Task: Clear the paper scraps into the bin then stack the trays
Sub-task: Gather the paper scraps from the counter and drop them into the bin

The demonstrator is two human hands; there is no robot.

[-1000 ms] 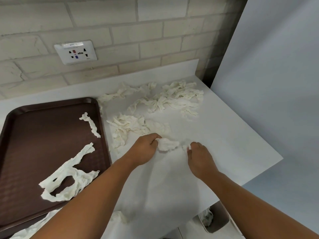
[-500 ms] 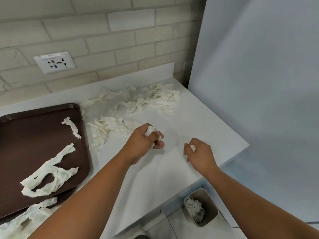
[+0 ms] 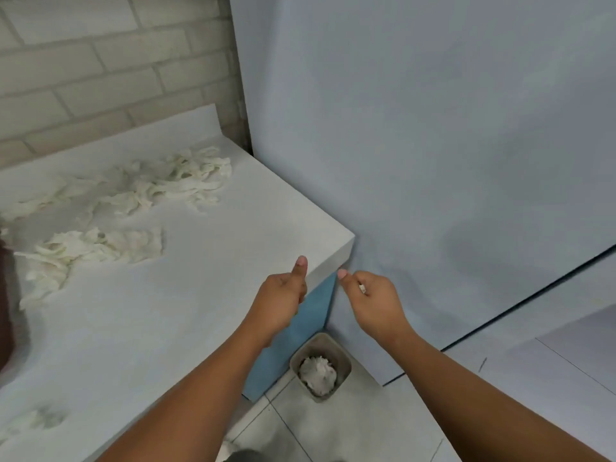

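Both hands are curled into fists near the centre of the frame, at the counter's (image 3: pixel 200 295) front right corner. The left hand (image 3: pixel 283 296) is closed with its thumb sticking up; whether paper is inside cannot be told. The right hand (image 3: pixel 375 300) is closed on a small white scrap (image 3: pixel 362 289), just visible between its fingers. Below them, at lower centre, the bin (image 3: pixel 340 355) stands on the floor, already holding crumpled paper. Shredded paper scraps (image 3: pixel 173 185) lie in loose white heaps at the left of the counter. Half a second ago the hands were over the countertop; now they have moved out past its edge, above the bin, and the brown tray has almost left the view.
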